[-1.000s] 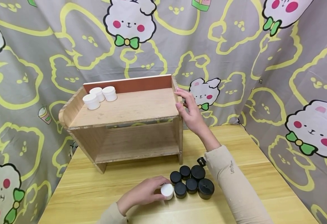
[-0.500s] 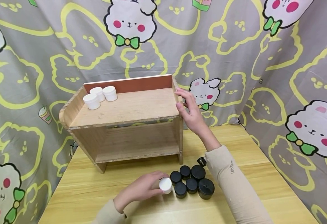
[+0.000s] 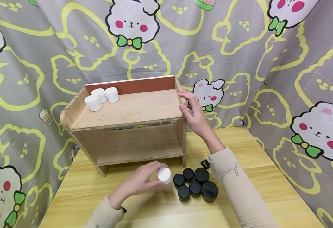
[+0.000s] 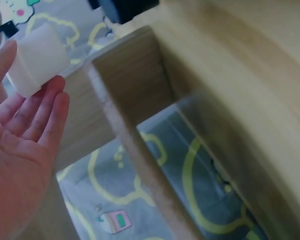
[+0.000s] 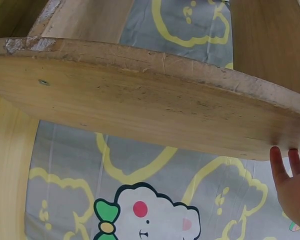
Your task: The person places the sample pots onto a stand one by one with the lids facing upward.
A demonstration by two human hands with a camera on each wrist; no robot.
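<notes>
Between thumb and fingers my left hand (image 3: 138, 180) pinches a small white lidded jar (image 3: 164, 175), off the tabletop in front of the wooden shelf. The left wrist view shows this white jar (image 4: 37, 57) at the fingertips. My right hand (image 3: 195, 117) rests at the right side panel of the shelf (image 3: 138, 109), near its top. From the right wrist, two straight fingers (image 5: 277, 165) touch the panel's outer face. Three white jars (image 3: 111, 95) stand together on the upper board at its left end.
Several black lidded jars (image 3: 183, 192) of differing sizes cluster on the wooden table (image 3: 132, 218), right of the left hand. Beside the right sleeve lies a small black object (image 3: 205, 164). A patterned curtain (image 3: 229, 63) hangs behind and on both sides.
My left hand has lifted the white jar and carried it away from beside the black jars, up and slightly left toward the shelf. The right hand stays in place.
</notes>
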